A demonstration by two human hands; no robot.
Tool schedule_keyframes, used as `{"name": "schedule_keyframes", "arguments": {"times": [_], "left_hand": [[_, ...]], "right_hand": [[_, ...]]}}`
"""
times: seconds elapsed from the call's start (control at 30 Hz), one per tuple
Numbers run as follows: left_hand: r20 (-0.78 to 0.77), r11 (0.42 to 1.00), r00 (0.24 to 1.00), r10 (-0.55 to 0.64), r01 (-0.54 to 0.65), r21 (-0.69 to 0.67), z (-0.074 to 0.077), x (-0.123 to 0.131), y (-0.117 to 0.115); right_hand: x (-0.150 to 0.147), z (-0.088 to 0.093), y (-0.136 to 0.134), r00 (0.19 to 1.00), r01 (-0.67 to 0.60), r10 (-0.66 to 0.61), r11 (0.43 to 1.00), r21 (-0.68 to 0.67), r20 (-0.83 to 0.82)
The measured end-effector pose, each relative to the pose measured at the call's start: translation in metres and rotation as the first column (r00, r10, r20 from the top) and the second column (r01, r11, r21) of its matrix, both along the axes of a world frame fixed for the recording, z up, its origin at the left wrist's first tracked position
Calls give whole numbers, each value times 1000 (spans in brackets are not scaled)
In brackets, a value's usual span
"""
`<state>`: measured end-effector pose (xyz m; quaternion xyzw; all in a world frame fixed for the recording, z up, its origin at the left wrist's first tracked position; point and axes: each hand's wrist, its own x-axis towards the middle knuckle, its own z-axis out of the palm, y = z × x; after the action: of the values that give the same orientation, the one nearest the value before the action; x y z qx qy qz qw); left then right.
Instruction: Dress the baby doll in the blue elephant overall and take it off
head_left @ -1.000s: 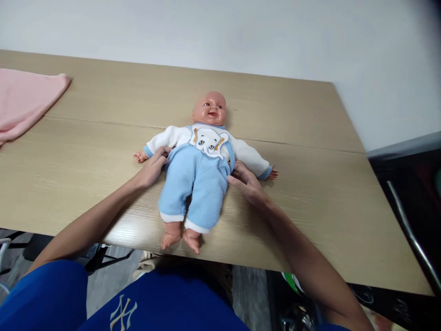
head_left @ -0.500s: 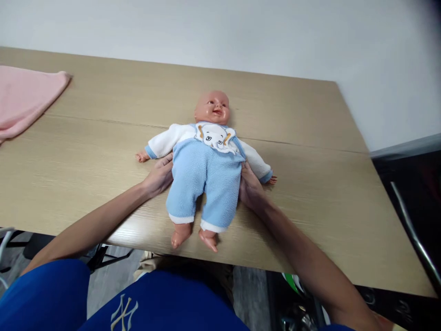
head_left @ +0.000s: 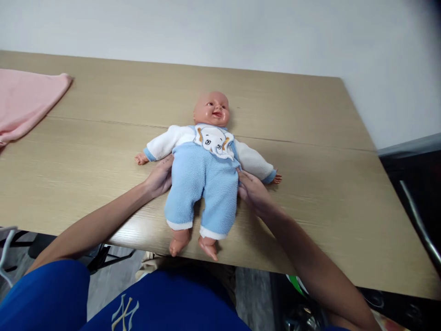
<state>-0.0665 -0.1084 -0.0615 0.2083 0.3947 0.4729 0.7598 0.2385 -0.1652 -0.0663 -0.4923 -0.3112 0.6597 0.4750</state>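
A baby doll [head_left: 203, 179] lies on its back on the wooden table, head away from me and feet near the front edge. It wears a white top and fuzzy light blue overalls with an elephant face [head_left: 216, 141] on the bib. My left hand [head_left: 161, 177] grips the doll's side below its outstretched arm, its fingertips hidden behind the cloth. On the other side, my right hand [head_left: 253, 188] has thumb and fingers closed on the overalls near the waist.
A pink cloth [head_left: 27, 103] lies at the table's left end. The table [head_left: 310, 207] meets a pale wall at the back, and a seam runs across its top. Dark objects with a metal bar [head_left: 418, 220] stand beyond the right edge.
My right hand has shifted slightly, its thumb now on the overalls' side. The cloth there has been drawn inward a little, and the doll's feet appear slightly nearer to me.
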Motion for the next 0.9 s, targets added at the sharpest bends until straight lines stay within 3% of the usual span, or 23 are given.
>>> {"name": "schedule_keyframes", "arguments": {"times": [0.13, 0.27, 0.53, 0.63, 0.9], "left_hand": [[-14, 1000, 1000, 21, -21, 8, 2, 5, -1], [-72, 997, 997, 37, -31, 77, 6, 9, -3], [-31, 991, 994, 102, -99, 91, 11, 17, 0], [-24, 989, 993, 116, -113, 94, 10, 21, 3], [-83, 985, 994, 67, -53, 163, 13, 18, 7]], "right_hand": [[-10, -2, -2, 993, 92, -86, 993, 76, -76], [-20, -7, 0, 981, 145, -135, 988, 61, -138], [-18, -19, 10, 958, 281, -284, 956, 81, 32], [-12, -22, 14, 941, 304, -319, 942, 140, 108], [-13, -20, 18, 954, 262, -288, 938, 228, 85]]}}
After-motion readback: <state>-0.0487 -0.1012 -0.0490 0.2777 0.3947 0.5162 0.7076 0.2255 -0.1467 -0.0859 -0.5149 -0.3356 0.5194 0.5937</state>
